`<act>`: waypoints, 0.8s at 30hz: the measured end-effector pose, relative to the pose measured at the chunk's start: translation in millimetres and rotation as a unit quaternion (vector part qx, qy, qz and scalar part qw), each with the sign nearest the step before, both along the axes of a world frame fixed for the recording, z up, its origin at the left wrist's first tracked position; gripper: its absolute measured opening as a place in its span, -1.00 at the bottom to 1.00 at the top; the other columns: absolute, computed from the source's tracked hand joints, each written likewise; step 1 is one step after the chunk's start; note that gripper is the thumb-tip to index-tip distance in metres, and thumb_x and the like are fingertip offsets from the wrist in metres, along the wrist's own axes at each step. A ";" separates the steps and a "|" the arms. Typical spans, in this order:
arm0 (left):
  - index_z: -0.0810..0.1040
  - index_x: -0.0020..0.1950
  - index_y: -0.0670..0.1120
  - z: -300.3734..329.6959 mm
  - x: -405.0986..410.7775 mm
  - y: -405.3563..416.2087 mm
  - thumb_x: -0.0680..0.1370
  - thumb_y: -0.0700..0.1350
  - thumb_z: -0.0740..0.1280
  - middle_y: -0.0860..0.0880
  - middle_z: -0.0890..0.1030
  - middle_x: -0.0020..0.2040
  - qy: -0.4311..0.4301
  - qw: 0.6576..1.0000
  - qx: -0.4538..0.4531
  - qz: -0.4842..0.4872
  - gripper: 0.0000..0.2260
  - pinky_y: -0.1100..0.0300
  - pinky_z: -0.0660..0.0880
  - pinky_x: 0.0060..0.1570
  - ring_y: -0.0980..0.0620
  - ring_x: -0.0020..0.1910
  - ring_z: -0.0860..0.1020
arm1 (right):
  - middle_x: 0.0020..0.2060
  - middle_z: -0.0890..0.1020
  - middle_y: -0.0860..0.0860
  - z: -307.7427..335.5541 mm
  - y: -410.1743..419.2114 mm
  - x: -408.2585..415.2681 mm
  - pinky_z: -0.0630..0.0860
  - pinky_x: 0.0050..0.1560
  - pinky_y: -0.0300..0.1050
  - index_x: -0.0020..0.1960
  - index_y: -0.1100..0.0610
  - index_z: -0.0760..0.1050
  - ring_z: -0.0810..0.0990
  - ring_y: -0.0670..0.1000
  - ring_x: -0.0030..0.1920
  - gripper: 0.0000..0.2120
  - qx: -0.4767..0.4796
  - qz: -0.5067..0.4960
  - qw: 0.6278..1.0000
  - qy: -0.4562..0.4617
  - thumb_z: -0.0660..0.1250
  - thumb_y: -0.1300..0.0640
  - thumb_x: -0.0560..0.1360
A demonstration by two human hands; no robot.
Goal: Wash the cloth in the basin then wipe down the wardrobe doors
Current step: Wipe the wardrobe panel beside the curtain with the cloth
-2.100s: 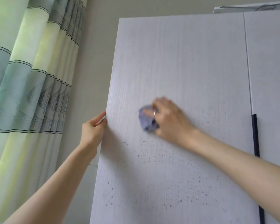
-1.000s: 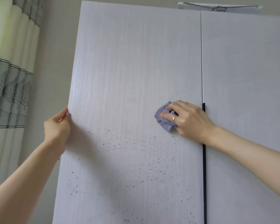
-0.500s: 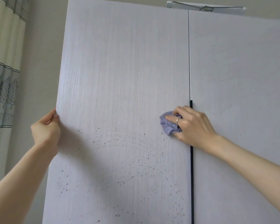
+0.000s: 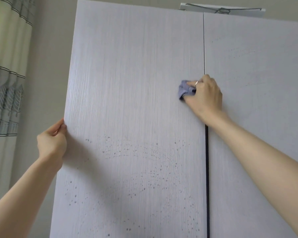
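The right hand [image 4: 204, 97] clamps the bunched purple cloth [image 4: 185, 90] against the left wardrobe door [image 4: 136, 83] near the seam; the left hand [image 4: 52, 143] pinches its outer edge. Speckles [image 4: 144, 169] lower down risk being missed.

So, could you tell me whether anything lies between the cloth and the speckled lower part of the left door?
Nothing visible does. The right hand grips the cloth against the left door, and bare door surface runs from it down to the specks.
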State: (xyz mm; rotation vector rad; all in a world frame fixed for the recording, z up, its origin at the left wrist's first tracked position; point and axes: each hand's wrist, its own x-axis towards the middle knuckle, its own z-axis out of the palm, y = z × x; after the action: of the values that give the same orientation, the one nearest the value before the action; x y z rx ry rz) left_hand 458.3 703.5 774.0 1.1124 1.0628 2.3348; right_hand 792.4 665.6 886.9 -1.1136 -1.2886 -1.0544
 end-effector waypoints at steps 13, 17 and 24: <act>0.49 0.34 -0.01 -5.4 -0.8 -2.6 0.62 -0.12 0.22 0.01 0.52 0.26 0.008 1.000 -0.021 0.008 -0.71 0.28 0.34 0.19 0.15 0.15 0.42 | 0.02 0.49 0.17 -12.1 -1.5 -1.6 0.38 -0.07 -0.05 0.18 0.15 0.56 0.47 0.20 0.04 -0.69 -0.047 -0.026 0.998 -0.032 0.34 0.20 0.44; 0.49 0.34 -0.01 -8.4 -2.8 -1.7 0.62 -0.12 0.22 -0.01 0.53 0.26 0.017 1.000 -0.022 0.005 -0.71 0.28 0.33 0.17 0.14 0.15 0.42 | -0.09 0.51 0.23 -47.1 -0.4 -10.3 0.51 -0.16 0.04 0.10 0.24 0.59 0.51 0.24 -0.08 -0.61 -0.034 0.046 0.989 -0.135 0.51 0.25 0.28; 0.50 0.34 -0.01 -13.3 -6.2 3.3 0.62 -0.11 0.22 -0.03 0.54 0.27 0.046 0.999 -0.019 0.020 -0.71 0.25 0.31 0.21 0.07 0.22 0.45 | -0.12 0.61 0.24 -28.4 19.8 -9.9 0.54 -0.18 0.00 0.06 0.27 0.62 0.61 0.24 -0.14 -0.60 0.053 -0.006 0.947 -0.317 0.44 0.43 0.23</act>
State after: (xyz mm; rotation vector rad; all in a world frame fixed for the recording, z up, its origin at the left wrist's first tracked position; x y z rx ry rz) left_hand 452.2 706.8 760.7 1.2057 1.1661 2.3037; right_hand 782.5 685.4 858.4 -0.7152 -1.6956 -1.5459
